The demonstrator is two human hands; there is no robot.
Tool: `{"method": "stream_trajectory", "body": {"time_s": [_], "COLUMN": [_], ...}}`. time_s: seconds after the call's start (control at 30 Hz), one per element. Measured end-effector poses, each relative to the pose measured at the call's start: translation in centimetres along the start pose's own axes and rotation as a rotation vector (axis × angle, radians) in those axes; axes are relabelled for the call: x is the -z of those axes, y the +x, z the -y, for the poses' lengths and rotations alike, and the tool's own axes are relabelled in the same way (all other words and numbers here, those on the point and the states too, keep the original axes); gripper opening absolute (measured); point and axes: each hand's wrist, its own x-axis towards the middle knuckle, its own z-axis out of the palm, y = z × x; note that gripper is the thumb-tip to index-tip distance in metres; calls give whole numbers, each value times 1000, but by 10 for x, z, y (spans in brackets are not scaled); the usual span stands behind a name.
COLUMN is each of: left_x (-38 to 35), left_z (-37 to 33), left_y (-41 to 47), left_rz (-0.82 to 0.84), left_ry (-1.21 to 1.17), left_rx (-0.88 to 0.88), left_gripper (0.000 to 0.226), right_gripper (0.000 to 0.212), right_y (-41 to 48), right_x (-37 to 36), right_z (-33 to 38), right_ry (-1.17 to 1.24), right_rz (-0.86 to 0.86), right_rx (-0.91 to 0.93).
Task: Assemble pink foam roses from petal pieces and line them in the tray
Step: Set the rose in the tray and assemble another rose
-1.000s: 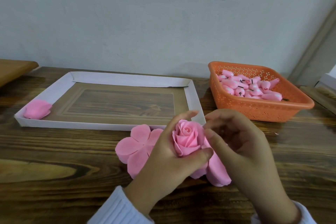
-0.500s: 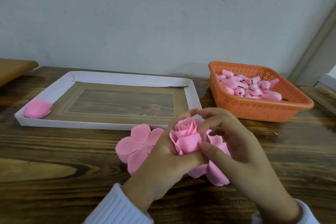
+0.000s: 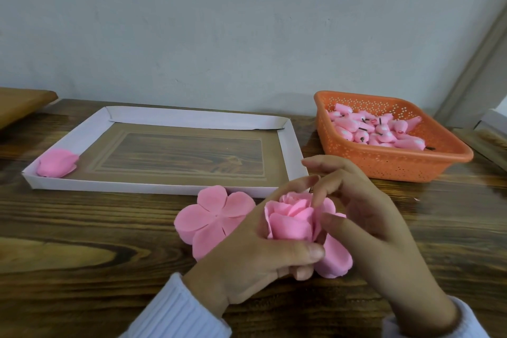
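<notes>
**Both hands on a rose**

The left hand [image 3: 255, 252] curls its fingers round a pink rose [image 3: 293, 221], held over the table [image 3: 82, 228] just in front of the tray [image 3: 153, 186]. The right hand [image 3: 367, 217] pinches its outer petals. A flat petal piece [image 3: 211, 219] lies beside it.

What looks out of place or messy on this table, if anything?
Nothing stands out. The finished rose lies in the white tray's near left corner, the buds sit inside the orange basket, and the left hand grips a half-made rose that the right hand pinches, by the petal pieces.
</notes>
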Motion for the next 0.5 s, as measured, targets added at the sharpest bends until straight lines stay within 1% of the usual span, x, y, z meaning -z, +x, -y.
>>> {"method": "stream_trajectory", "body": {"time_s": [0.07,0.13,0.2,0.3,0.37,0.4,0.5], "left_x": [1,1,2,1,0,-1,-2], "left_z": [1,1,1,-1,-2,-3,-3], "left_y": [0,0,0,0,1,1,1], "left_rz": [20,34,35,70,100,112,132], "left_ry": [-25,-42,-62,-78,-73,-72,-98], "left_rx": [16,31,57,104,122,122,115], "left_gripper": [38,39,38,35,31,30,30], "right_gripper": [18,25,29,16,13,15,34], "right_y": [-1,-2,-2,-2,-2,-2,-1], "right_x": [1,2,2,2,0,0,0], "right_z": [1,0,-1,0,3,4,5], "right_ry": [30,38,20,9,30,50,150], "right_rz": [27,58,73,121,164,175,152], "right_rx": [-21,-46,-61,-59,-44,-45,-87]}}
